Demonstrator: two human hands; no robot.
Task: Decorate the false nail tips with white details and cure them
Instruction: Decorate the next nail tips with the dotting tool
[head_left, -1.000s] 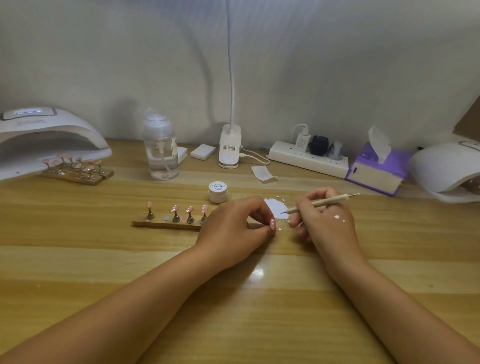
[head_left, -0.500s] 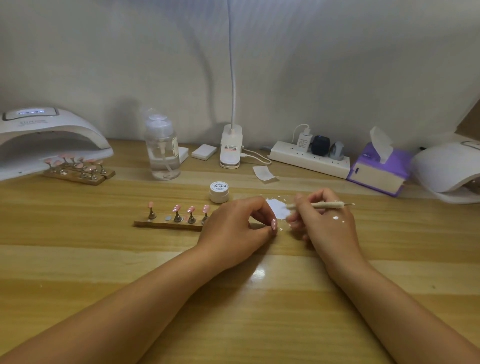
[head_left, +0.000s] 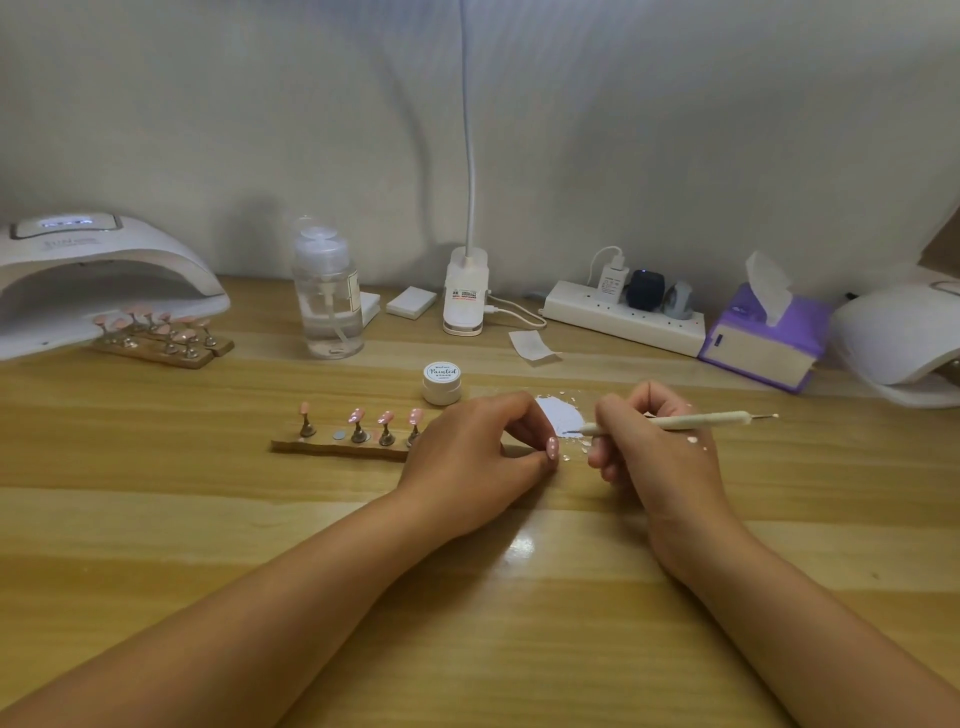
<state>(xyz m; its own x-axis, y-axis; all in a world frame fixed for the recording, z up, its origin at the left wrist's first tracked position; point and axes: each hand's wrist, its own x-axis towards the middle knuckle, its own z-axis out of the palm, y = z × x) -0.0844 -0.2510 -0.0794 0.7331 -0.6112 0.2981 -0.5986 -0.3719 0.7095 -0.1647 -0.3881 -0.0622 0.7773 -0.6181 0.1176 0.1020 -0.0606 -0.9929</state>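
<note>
My left hand (head_left: 475, 452) pinches a pink false nail tip (head_left: 551, 447) on its small stand, near the table's middle. My right hand (head_left: 649, 447) grips a cream dotting pen (head_left: 675, 422); its fine tip touches the white paint patch (head_left: 558, 415) on a clear sheet. A wooden holder strip (head_left: 337, 448) to the left carries several pink tips on metal stands, with one slot bare. A small white paint jar (head_left: 441, 383) stands behind my left hand. White paint spots mark the back of my right hand.
A white curing lamp (head_left: 98, 280) sits far left with more pink tips on wooden holders (head_left: 161, 338) at its mouth. A pump bottle (head_left: 327, 296), a lamp base (head_left: 466, 291), a power strip (head_left: 623, 317), a purple tissue pack (head_left: 763, 338) and a second lamp (head_left: 904, 338) line the back.
My right hand has tilted the pen flatter and brought its tip down onto the white paint patch. My left hand has stayed put with the nail tip.
</note>
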